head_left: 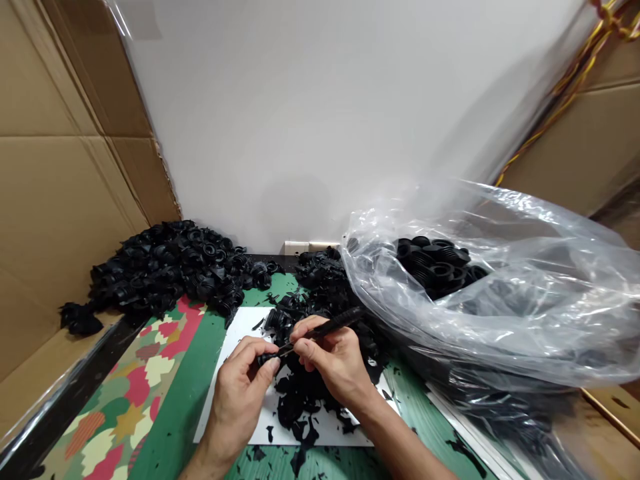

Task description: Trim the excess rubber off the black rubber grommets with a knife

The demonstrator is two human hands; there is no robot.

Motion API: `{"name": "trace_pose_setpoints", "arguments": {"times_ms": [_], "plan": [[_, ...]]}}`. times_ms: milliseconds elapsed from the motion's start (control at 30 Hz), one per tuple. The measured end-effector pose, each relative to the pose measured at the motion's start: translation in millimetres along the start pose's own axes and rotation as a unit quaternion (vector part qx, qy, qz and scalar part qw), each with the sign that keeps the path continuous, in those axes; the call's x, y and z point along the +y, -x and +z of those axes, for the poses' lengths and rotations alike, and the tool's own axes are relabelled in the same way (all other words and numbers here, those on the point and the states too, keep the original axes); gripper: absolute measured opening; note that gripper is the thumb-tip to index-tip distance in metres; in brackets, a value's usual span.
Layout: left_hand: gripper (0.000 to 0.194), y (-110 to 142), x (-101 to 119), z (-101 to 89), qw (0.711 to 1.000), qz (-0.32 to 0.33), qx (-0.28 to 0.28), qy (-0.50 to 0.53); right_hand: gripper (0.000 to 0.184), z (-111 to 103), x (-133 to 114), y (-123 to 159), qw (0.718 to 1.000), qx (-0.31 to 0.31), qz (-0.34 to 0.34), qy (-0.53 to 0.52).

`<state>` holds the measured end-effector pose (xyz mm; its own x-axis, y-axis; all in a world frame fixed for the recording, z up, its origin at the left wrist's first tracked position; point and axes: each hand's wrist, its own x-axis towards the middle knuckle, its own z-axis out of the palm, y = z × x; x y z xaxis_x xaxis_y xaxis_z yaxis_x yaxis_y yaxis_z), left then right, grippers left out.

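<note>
Okay, so the left hand (237, 393) has its thumb and forefinger pinched nearly closed on a small black part (265, 359), which sits over the white sheet (220, 400). Most of that part is covered by the fingertips, so I can't make out its full shape.

The right hand (340, 367) has its fingers curled closed around a dark-handled tool (336, 323). Its thin end reaches the part, but the very tip is lost against all that black, so no clue what kind of tip it is. Both forearms get cut off at the bottom edge.

Black scraps (300, 400) cover much of the sheet and spill onto the green tabletop (185, 400). Over on the left there's a big heap of black ribbed pieces (165, 267). On the right, a clear plastic bag (530, 313) holds more black pieces (437, 263), with its folds blurring the lower ones.
</note>
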<state>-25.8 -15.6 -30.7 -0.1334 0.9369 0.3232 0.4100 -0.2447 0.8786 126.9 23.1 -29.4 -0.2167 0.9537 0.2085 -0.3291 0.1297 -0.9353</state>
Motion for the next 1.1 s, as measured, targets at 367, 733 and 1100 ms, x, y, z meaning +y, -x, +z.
{"name": "trace_pose_setpoints", "arguments": {"times_ms": [367,733,1100], "plan": [[0.010,2.6,1.2,1.6,0.999,-0.016,-0.031,0.000,0.015,6.2,-1.0,6.8,0.971,-0.012,-0.146,0.187],[0.011,1.5,0.9,1.8,0.998,-0.053,-0.004,0.036,0.024,-38.6,0.6,-21.7,0.971,0.180,-0.101,0.118],[0.011,2.7,1.3,1.1,0.996,-0.065,0.008,0.056,0.041,-25.6,-2.6,-14.8,0.996,0.003,0.008,-0.086]]}}
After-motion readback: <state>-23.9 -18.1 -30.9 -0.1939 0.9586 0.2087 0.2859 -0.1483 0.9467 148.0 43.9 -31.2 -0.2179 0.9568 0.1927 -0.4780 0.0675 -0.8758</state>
